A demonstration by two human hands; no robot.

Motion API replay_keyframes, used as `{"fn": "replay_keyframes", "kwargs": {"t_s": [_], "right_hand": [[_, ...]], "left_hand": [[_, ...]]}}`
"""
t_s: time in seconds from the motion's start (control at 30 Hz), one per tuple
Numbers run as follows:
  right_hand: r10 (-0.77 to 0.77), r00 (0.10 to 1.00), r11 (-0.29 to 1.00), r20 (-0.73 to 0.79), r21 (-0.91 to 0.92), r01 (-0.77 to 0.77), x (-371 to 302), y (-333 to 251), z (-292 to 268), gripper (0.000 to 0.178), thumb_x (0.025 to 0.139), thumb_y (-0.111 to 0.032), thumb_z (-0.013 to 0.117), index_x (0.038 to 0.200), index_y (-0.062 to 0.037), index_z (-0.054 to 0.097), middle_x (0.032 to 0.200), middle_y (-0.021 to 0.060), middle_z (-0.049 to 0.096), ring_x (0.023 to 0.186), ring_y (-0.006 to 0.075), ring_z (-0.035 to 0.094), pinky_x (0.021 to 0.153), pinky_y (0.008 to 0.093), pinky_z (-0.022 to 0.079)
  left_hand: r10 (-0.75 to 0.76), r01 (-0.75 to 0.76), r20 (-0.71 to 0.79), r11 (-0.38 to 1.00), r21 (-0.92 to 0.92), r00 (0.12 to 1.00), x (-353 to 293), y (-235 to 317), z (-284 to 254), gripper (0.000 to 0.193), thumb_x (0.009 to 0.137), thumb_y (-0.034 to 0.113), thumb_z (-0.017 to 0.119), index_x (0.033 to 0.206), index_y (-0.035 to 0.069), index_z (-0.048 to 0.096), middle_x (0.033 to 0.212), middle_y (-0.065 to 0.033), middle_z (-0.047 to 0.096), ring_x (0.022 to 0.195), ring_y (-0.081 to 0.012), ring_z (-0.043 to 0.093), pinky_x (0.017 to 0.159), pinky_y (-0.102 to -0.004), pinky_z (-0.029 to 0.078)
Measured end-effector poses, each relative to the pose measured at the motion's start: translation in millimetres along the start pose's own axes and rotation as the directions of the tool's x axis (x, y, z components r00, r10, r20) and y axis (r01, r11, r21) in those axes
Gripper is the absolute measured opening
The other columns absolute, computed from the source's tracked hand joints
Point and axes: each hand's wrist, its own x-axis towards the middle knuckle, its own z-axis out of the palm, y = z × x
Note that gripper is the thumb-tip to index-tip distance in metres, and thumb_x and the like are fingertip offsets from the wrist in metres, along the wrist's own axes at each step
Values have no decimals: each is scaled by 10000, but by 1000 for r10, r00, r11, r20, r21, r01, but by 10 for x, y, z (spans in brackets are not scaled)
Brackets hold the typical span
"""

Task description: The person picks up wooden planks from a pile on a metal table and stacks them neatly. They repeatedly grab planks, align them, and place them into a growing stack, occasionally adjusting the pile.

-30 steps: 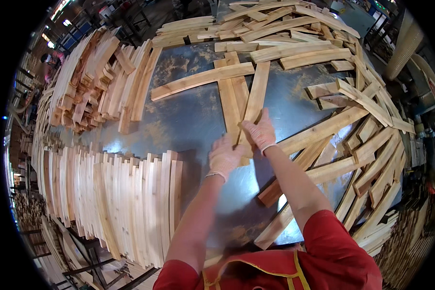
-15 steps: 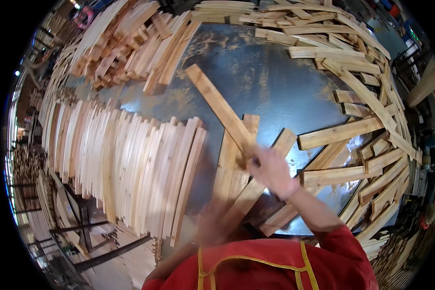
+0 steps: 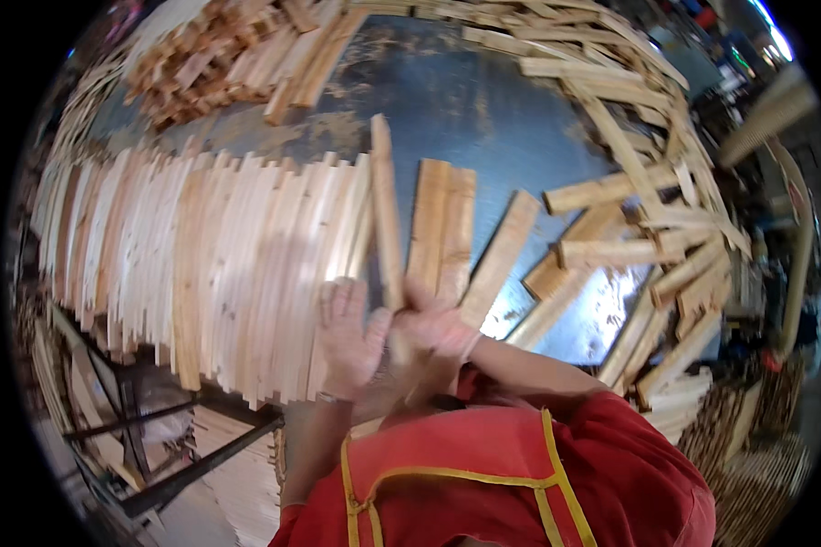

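Note:
My right hand (image 3: 440, 328) is closed around the lower end of a wooden strip (image 3: 386, 214), which stands nearly parallel to the right end of a long row of pale wooden strips (image 3: 246, 264). My left hand (image 3: 347, 333) is open, fingers together and stretched out, over the near right part of that row. Just right of the held strip, two wider boards (image 3: 441, 219) lie side by side, their near ends hidden behind my right hand. Another board (image 3: 504, 244) slants beside them.
A blue-grey metal tabletop (image 3: 483, 128) dusted with sawdust lies under the wood. Loose boards (image 3: 602, 191) are heaped along its right side. At the far left rises a stack of strips (image 3: 210, 73). A dark metal frame (image 3: 201, 465) stands at the near left.
The held strip has swung from a leftward slant to nearly upright in view and moved left to the row's end. My left hand has risen onto the row. The view has shifted.

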Motion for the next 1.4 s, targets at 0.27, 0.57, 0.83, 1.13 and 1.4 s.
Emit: {"fn": "replay_keyframes", "kwargs": {"t_s": [0.27, 0.57, 0.83, 1.13, 1.4], "right_hand": [[-150, 986, 973, -71, -189, 135, -320, 448, -665, 463, 927, -369, 661, 1260, -47, 651, 1159, 251, 714, 1122, 369, 691, 973, 452, 539], [320, 844, 927, -430, 324, -187, -381, 600, -1179, 927, 851, -401, 802, 1558, -4, 353, 1292, 242, 685, 1199, 358, 666, 1024, 435, 509], [313, 949, 506, 29, 841, -193, -344, 923, -702, 1014, 914, -264, 827, 1663, 7, 199, 1106, 62, 660, 781, 97, 572, 616, 286, 446], [134, 990, 991, -48, 30, -133, -189, 541, -470, 565, 897, -383, 717, 1275, 30, 633, 1124, 254, 702, 1082, 431, 680, 938, 439, 547], [-226, 908, 973, 353, 39, 226, 38, 344, -280, 306, 897, -267, 647, 1109, -49, 686, 1131, 223, 705, 1146, 411, 657, 974, 434, 511]], "left_hand": [[-172, 121, 56, 855, 504, 983, -63, -145, 156, 870, 872, 352, 741, 1611, 57, 388, 1632, -190, 403, 1527, -427, 338, 1253, -567, 280], [-375, 314, 257, 916, 249, 891, -488, 631, 978, 795, 972, 382, 647, 1630, 40, 360, 1618, -236, 451, 1531, -423, 379, 1249, -539, 297], [-426, 576, 405, 439, -690, 809, -434, 512, 1065, 586, 971, 266, 653, 1523, 116, 523, 1562, -296, 498, 1360, -459, 556, 1124, -500, 465], [-409, 366, 292, 911, 190, 865, -201, 698, 601, 471, 988, 326, 631, 1422, 146, 601, 1295, -208, 651, 1067, -436, 701, 979, -524, 553], [-78, 15, 118, 887, 461, 990, -562, 200, 433, 783, 947, 385, 681, 1609, 64, 410, 1598, -172, 452, 1472, -387, 422, 1218, -558, 322]]}}
